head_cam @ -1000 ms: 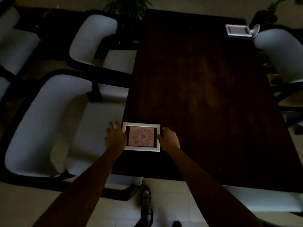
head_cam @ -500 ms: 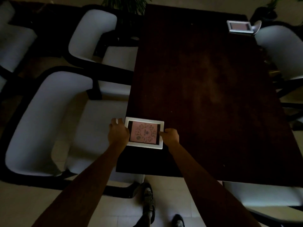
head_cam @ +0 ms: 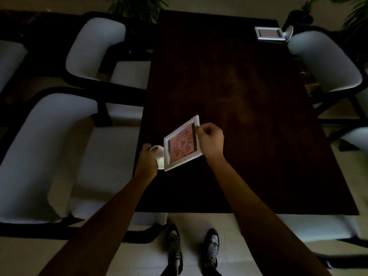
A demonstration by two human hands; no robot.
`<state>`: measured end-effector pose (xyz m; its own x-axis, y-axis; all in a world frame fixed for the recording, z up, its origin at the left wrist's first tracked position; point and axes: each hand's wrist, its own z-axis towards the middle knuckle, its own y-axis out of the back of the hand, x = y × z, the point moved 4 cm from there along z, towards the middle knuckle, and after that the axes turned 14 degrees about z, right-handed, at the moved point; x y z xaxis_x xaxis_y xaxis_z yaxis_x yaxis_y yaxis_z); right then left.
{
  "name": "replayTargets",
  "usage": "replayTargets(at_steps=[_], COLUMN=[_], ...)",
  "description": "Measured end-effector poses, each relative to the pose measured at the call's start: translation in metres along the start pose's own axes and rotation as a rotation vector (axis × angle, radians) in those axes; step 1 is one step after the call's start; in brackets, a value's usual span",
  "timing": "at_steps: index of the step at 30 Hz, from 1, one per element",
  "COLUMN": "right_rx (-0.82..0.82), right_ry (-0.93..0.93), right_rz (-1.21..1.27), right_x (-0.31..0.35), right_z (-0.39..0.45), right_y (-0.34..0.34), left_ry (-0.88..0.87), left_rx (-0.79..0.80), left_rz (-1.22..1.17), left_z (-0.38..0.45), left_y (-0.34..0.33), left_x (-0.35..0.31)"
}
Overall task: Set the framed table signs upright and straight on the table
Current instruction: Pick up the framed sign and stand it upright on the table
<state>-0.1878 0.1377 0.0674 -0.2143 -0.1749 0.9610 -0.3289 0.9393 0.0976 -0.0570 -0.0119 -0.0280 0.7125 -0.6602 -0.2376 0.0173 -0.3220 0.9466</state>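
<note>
A white-framed sign (head_cam: 182, 143) with a pink printed card is lifted off the dark wooden table (head_cam: 239, 92) near its left edge, tilted and turned at an angle. My right hand (head_cam: 210, 139) grips the frame's right side. My left hand (head_cam: 148, 159) holds the white round foot (head_cam: 159, 156) at the frame's lower left. A second white-framed sign (head_cam: 269, 33) stands at the table's far right corner, its white foot behind it.
White upholstered chairs with black frames stand along the left side (head_cam: 49, 148) and right side (head_cam: 326, 62) of the table. Potted plants (head_cam: 137, 5) are at the far end. My shoes (head_cam: 175, 250) are on the tiled floor by the near table edge.
The near sign lay flat at the table's left edge between both hands. Now it is raised and rotated, my right hand on its side and my left hand on its foot.
</note>
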Motion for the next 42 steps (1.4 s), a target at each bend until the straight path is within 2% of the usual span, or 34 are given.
replayTargets(at_steps=[2, 5, 8, 10, 16, 25, 28, 31, 33, 35, 42], right_rx=[0.01, 0.02, -0.001, 0.008, 0.01, -0.036, -0.059, 0.153, 0.305, 0.361, 0.335], right_ry=[0.064, 0.108, 0.12, 0.145, 0.183, 0.26, 0.301, 0.216, 0.193, 0.242, 0.295], right_rz=[-0.039, -0.081, -0.06, -0.058, -0.018, 0.062, -0.159, -0.499, -0.637, -0.672, -0.823], right_x=[0.011, 0.016, 0.016, 0.015, 0.004, -0.023, -0.064, -0.124, -0.151, -0.164, -0.166], right_z=[-0.002, -0.003, -0.006, -0.008, -0.012, -0.01, -0.001, 0.006, 0.003, 0.004, 0.008], right_y=[0.006, 0.024, 0.039, 0.043, 0.049, 0.06, 0.069, 0.069, 0.07, 0.074, 0.1], left_ry=[-0.007, -0.187, -0.248, -0.317, -0.382, -0.369, -0.374, -0.366, -0.353, -0.348, -0.358], left_rx=[0.017, 0.005, 0.019, 0.027, -0.065, -0.105, -0.154, -0.164, -0.156, -0.157, -0.15], left_rz=[-0.053, -0.039, -0.081, -0.021, 0.059, -0.034, -0.025, 0.028, 0.045, 0.067, 0.041], left_z=[-0.006, -0.017, -0.026, -0.034, -0.043, -0.047, -0.051, -0.053, -0.052, -0.052, -0.051], left_y=[-0.015, -0.039, -0.052, -0.059, -0.064, -0.071, -0.075, -0.084, -0.09, -0.095, -0.11], left_x=[-0.014, -0.043, -0.064, -0.078, -0.1, -0.112, -0.113, -0.114, -0.118, -0.126, -0.148])
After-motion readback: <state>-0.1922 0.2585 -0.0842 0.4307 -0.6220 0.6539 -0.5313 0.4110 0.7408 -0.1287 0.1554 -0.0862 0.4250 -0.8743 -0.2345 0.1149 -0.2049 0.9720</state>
